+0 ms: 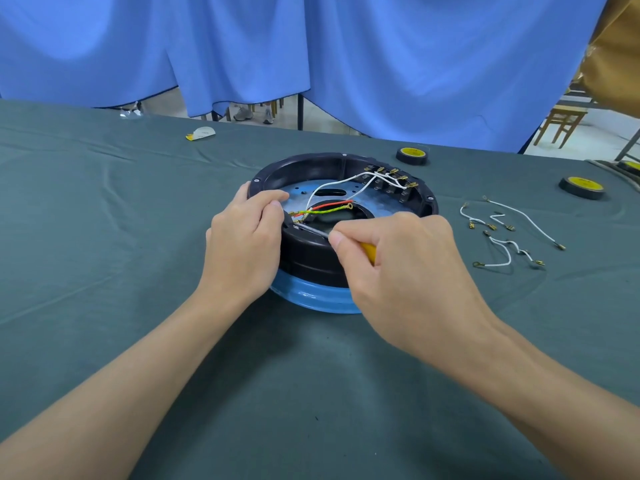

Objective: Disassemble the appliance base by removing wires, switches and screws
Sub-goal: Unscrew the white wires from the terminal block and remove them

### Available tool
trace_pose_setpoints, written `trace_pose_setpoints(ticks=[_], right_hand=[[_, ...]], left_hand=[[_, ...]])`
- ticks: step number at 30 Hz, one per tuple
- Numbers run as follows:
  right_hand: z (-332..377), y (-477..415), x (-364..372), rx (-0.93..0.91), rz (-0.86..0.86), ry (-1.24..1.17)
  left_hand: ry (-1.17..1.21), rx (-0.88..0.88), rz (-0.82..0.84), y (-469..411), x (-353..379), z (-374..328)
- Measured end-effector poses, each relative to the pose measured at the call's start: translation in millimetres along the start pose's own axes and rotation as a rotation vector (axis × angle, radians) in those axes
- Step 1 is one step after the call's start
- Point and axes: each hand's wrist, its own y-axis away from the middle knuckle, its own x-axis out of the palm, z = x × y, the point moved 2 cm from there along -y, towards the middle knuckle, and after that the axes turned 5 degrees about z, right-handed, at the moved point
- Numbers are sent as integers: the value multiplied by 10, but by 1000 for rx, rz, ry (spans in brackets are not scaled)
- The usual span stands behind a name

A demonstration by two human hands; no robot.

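**Two hands working at the open base**

A small white and yellow paper scrap (201, 133) is lying far back on the left of the desk (86, 209), which is wearing a grey-green cloth. The left hand (247, 233) is curling its fingers over the left rim of the appliance base (311, 261) and gripping it.

The base is sitting on the middle of the desk with its open side facing up, a black ring resting on a blue band. Inside it, a red wire (329, 205) and a green-yellow wire (327, 211) are running from the near-left rim towards the central hole. White wires (337, 183) are arching back to a row of switches (391, 183) at the far-right inner wall.

The right hand (405, 268) is closing tightly around a screwdriver (369, 252) with a yellow handle. Its metal shaft is pointing left, and its tip is reaching the inner rim just beside the left hand's fingers.

To the right of the base, several loose white wires (502, 237) with metal ends are lying apart on the cloth. Two rolls of tape (581, 187) are sitting further back, and a blue curtain (415, 64) is hanging behind the desk.
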Motion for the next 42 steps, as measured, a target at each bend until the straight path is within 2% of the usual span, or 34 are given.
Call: trace_pose_setpoints(ticks=[12, 20, 24, 30, 35, 38, 42], right_hand=[[-37, 21, 4, 100, -7, -199], [-70, -7, -4, 209, 50, -313], [-48, -9, -3, 186, 40, -263], [100, -8, 10, 60, 60, 9], [156, 4, 28, 85, 107, 109], [144, 7, 18, 55, 128, 105], [8, -13, -33, 56, 40, -50]], left_hand=[[9, -10, 14, -3, -10, -12], [9, -12, 10, 10, -19, -22], [10, -21, 12, 12, -28, -30], [11, -24, 10, 19, -17, -31], [9, -20, 7, 12, -14, -8], [16, -18, 6, 15, -14, 1], [12, -22, 3, 15, -5, -9]])
